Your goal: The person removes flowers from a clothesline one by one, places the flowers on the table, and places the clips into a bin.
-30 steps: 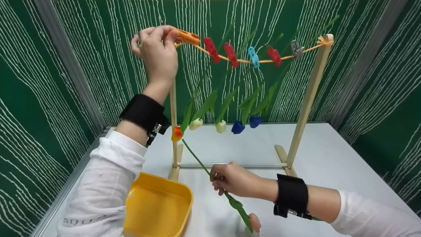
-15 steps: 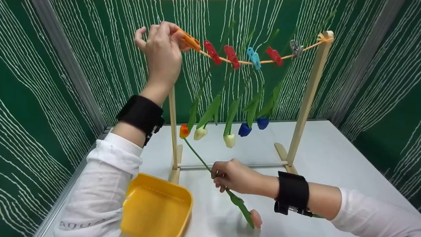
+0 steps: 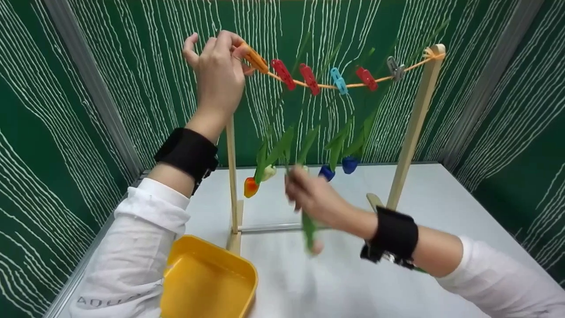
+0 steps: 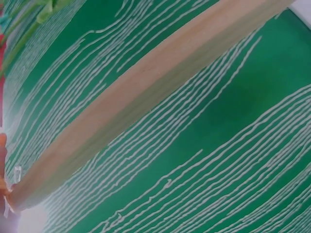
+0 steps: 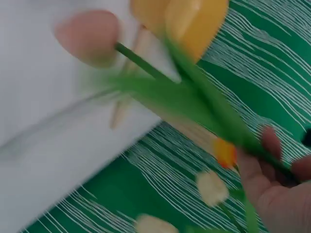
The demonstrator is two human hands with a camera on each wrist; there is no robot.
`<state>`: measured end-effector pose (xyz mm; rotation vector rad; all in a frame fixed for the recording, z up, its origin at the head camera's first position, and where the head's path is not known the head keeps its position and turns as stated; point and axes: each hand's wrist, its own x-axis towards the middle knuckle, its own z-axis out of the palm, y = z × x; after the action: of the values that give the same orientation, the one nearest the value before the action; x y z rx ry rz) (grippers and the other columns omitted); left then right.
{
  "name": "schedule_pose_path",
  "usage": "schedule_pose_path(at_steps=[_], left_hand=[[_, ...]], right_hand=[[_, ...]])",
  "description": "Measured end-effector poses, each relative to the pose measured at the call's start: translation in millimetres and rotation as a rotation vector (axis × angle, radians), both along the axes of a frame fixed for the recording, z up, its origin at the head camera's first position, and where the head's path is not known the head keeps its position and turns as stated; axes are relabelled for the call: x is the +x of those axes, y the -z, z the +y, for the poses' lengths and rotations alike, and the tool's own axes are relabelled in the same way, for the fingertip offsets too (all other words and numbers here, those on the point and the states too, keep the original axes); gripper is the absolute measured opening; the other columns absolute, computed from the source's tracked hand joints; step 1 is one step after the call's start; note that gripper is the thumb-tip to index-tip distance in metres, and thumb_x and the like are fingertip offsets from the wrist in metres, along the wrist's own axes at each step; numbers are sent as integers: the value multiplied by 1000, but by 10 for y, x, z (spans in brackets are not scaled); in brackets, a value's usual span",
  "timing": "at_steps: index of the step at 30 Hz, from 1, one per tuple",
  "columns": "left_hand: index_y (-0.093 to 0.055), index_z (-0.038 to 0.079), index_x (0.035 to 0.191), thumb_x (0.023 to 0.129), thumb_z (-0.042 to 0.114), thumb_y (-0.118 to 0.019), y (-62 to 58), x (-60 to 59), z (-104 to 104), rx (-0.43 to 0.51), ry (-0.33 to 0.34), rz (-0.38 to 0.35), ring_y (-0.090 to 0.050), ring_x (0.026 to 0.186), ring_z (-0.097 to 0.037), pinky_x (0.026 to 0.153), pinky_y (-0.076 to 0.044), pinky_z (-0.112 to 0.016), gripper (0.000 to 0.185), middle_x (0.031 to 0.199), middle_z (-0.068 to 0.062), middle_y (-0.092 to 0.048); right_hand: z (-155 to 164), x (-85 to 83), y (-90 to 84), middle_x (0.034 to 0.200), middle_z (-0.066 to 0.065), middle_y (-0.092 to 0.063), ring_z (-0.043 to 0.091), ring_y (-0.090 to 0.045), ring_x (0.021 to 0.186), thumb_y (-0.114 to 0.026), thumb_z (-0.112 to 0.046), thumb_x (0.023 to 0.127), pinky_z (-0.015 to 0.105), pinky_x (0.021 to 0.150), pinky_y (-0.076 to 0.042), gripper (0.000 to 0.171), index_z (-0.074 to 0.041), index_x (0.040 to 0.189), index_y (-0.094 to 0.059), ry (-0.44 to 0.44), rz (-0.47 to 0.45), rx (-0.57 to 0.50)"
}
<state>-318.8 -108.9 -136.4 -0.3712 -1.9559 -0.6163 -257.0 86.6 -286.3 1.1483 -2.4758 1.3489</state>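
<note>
R hand [image 3: 311, 194] is gripping a pink tulip [image 5: 90, 36] by the stem, fingers curled round it; bloom is hanging below the hand, blurred. Yellow tray [image 3: 207, 282] is lying below-left of it. Beyond the R hand, tulips are hanging heads-down off the rack [image 3: 412, 128]. L hand [image 3: 216, 70] is up high, pinching the orange peg [image 3: 255, 58] on the cord [image 3: 326, 84]. Other pegs are running to its right.
</note>
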Motion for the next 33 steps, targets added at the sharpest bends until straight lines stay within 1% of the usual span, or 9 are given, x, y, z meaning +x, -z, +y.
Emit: schedule_pose_path(at_steps=[3,5,8,11,16,20,26,29,33], left_hand=[[-61,5,102,94,33,-48,-4,-10,-10,-13,11,-3,-62,96,-14,112,-2,-36,32,98,-5,-66],[-62,5,102,94,32,-48,2,-23,-13,-22,10,-1,-59,98,-16,112,-4,-39,32,98,-6,-66],[-63,5,101,95,32,-48,19,-38,-18,-23,6,-6,-57,99,-17,111,-5,-39,31,97,-6,-66],[-63,6,100,95,31,-49,30,-36,-19,-9,11,-20,-55,99,-17,111,-4,-37,29,96,-6,-65],[-64,6,99,94,32,-49,35,-18,-10,-6,18,-36,-55,98,-17,111,-3,-37,31,95,-6,-64],[-65,7,99,94,33,-49,27,-8,3,7,5,-58,-54,98,-15,111,-2,-36,31,94,-4,-65],[-67,12,98,94,32,-51,24,-3,53,77,-55,-127,-51,107,-9,112,3,-34,25,99,1,-65],[-67,13,97,94,31,-53,29,-5,82,153,-57,-152,-49,111,-6,112,3,-31,23,100,3,-66],[-68,12,97,94,30,-55,22,2,107,275,-25,-176,-51,109,-5,111,-2,-26,23,97,3,-68]], right_hand=[[-117,-156,-421,68,3,-50,13,-45,55,-45,-6,96,23,50,-42,8,-4,95,-52,91,158,-162],[-209,-274,-689,62,0,-44,11,-39,51,-50,-7,95,22,47,-35,10,-4,99,-58,162,281,-224],[-337,-437,-995,56,-3,-38,9,-32,47,-54,-7,93,21,45,-28,19,-8,109,-64,268,416,-237],[-419,-547,-1168,55,-1,-36,8,-29,46,-55,-10,93,21,46,-26,23,-12,113,-66,378,439,-185],[-459,-647,-1269,66,4,-51,12,-40,57,-57,-14,93,20,54,-32,21,-9,110,-68,495,452,-42],[-450,-683,-1271,80,7,-67,13,-53,65,-62,-21,92,20,59,-40,19,-7,103,-70,520,481,28],[-432,-715,-1204,92,8,-72,17,-67,79,-66,-21,89,24,68,-49,18,-5,95,-72,510,543,-27],[-430,-706,-1193,92,8,-73,17,-66,78,-66,-20,88,24,65,-46,19,-5,96,-73,509,553,-44],[-432,-678,-1218,87,8,-73,15,-61,66,-64,-22,90,21,56,-38,20,-5,95,-74,489,570,-54]])
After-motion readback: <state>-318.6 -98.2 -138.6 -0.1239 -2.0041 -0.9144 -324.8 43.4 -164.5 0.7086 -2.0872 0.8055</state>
